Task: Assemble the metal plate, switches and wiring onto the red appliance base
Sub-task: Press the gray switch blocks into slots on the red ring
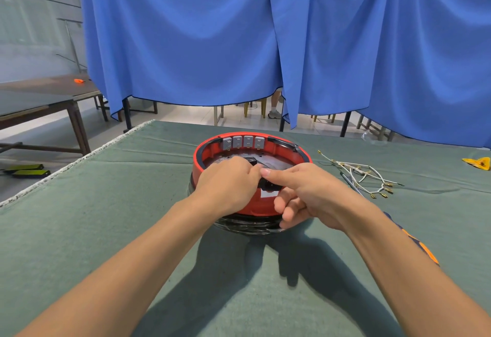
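The red appliance base is sitting in the middle of the green cloth-covered table, resting on a dark ring beneath it, with four grey switches lining its far inner wall and a dark metal plate lying inside. Both hands are working at the near rim: the left hand is curling its fingers over the edge, and the right hand is pinching a small black part with thumb and forefinger, its other fingers folding under against the red wall. What the left fingertips are gripping is hidden, possibly the same part. The base looks rigid and light enough to slide, so steadying it by the rim seems wise. The white wiring is lying well apart on the right; limp and tangle-prone, it is best lifted by its terminals
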A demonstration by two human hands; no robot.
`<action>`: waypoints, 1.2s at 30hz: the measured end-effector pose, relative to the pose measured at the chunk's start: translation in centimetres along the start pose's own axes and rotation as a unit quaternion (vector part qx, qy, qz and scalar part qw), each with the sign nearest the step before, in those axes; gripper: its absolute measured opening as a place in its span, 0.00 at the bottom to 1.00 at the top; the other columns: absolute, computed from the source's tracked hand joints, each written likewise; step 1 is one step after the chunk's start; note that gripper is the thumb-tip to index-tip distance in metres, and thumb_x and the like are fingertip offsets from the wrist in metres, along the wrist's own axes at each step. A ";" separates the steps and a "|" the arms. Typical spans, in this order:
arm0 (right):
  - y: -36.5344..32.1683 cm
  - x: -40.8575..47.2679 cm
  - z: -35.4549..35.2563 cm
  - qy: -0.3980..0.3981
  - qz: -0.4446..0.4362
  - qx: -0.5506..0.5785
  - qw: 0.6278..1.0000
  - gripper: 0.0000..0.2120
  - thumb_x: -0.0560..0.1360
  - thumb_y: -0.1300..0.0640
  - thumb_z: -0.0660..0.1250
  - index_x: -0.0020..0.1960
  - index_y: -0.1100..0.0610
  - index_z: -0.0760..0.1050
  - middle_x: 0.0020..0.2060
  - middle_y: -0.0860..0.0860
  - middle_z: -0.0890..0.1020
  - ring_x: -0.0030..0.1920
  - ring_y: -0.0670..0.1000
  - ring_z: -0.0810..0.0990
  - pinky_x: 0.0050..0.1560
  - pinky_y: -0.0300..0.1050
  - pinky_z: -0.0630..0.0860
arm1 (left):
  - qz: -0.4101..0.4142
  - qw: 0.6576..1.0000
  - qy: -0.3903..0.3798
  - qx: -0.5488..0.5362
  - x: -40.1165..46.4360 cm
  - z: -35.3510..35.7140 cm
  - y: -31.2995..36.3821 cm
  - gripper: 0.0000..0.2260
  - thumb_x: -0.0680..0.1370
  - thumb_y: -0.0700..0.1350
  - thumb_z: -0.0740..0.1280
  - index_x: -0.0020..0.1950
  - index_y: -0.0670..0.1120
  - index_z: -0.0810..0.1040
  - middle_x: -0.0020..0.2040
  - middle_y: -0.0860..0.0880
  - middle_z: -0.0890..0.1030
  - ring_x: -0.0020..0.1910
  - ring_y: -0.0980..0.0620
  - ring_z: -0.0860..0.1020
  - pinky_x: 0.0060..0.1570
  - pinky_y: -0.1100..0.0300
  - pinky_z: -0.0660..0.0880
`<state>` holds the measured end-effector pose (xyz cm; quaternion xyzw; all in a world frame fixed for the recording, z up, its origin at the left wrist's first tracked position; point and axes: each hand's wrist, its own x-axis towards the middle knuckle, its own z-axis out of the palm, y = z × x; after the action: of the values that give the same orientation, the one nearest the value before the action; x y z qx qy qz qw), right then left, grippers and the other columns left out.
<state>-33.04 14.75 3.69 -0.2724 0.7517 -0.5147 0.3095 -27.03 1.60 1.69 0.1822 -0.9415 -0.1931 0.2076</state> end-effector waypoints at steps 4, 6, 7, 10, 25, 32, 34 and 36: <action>-0.7 0.2 -0.3 -0.008 0.010 -0.026 1.000 0.20 0.76 0.50 0.67 0.55 0.67 0.74 0.20 0.52 0.75 0.18 0.47 0.71 0.27 0.44 0.79 | -0.019 0.995 0.062 -0.070 0.0 -0.1 -0.2 0.21 0.83 0.48 0.53 0.38 0.44 0.80 0.39 0.48 0.80 0.41 0.49 0.77 0.42 0.54 0.70; -0.8 0.3 -0.5 -0.015 0.013 -0.040 0.999 0.19 0.76 0.50 0.67 0.51 0.67 0.74 0.20 0.52 0.75 0.17 0.47 0.71 0.27 0.44 0.79 | -0.028 0.991 0.096 -0.084 0.0 0.1 -0.1 0.20 0.84 0.47 0.52 0.42 0.45 0.81 0.41 0.48 0.81 0.43 0.50 0.77 0.43 0.57 0.69; -0.9 0.4 -0.6 -0.018 0.013 -0.047 0.999 0.18 0.76 0.50 0.68 0.48 0.66 0.74 0.20 0.52 0.75 0.17 0.47 0.70 0.27 0.44 0.79 | -0.027 0.991 0.109 -0.079 -0.1 0.2 -0.1 0.20 0.84 0.48 0.52 0.43 0.45 0.81 0.41 0.48 0.81 0.43 0.50 0.77 0.43 0.57 0.69; -1.0 0.6 -0.8 -0.022 0.016 -0.064 0.998 0.17 0.76 0.49 0.68 0.45 0.65 0.73 0.19 0.52 0.74 0.17 0.47 0.70 0.27 0.45 0.79 | -0.002 0.985 0.164 -0.056 -0.4 1.0 -0.4 0.19 0.84 0.48 0.52 0.45 0.45 0.80 0.38 0.47 0.81 0.41 0.47 0.78 0.41 0.54 0.71; -0.7 0.1 -0.5 -0.006 0.000 -0.057 0.998 0.17 0.77 0.49 0.65 0.58 0.61 0.74 0.22 0.55 0.76 0.18 0.49 0.71 0.29 0.45 0.79 | 0.026 0.972 0.227 -0.060 -1.2 2.5 -1.5 0.16 0.72 0.46 0.52 0.49 0.46 0.78 0.40 0.49 0.79 0.42 0.50 0.74 0.53 0.58 0.60; -1.0 0.2 -0.1 -0.003 0.006 -0.069 0.998 0.17 0.77 0.48 0.65 0.56 0.61 0.74 0.22 0.55 0.77 0.18 0.50 0.73 0.29 0.45 0.80 | 0.028 0.970 0.234 -0.054 -1.3 2.5 -1.4 0.13 0.73 0.43 0.54 0.38 0.46 0.79 0.32 0.51 0.75 0.36 0.51 0.72 0.49 0.57 0.60; -1.1 0.3 0.0 0.006 0.009 -0.077 0.997 0.16 0.77 0.48 0.65 0.55 0.61 0.74 0.22 0.56 0.78 0.18 0.50 0.73 0.27 0.43 0.78 | 0.029 0.971 0.232 -0.056 -1.3 2.5 -1.5 0.13 0.73 0.43 0.54 0.38 0.46 0.78 0.32 0.50 0.77 0.36 0.50 0.72 0.50 0.57 0.61; -1.2 0.2 0.1 0.013 0.011 -0.087 0.996 0.15 0.77 0.49 0.66 0.52 0.61 0.75 0.22 0.55 0.78 0.18 0.50 0.73 0.25 0.41 0.76 | 0.029 0.970 0.233 -0.060 -1.3 2.5 -1.5 0.13 0.73 0.43 0.54 0.37 0.46 0.78 0.32 0.49 0.77 0.35 0.50 0.72 0.50 0.56 0.61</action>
<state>-33.01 14.12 4.80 -0.2832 0.8005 -0.4474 0.2808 -26.69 1.57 -1.51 0.1821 -0.8587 -0.1956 0.4373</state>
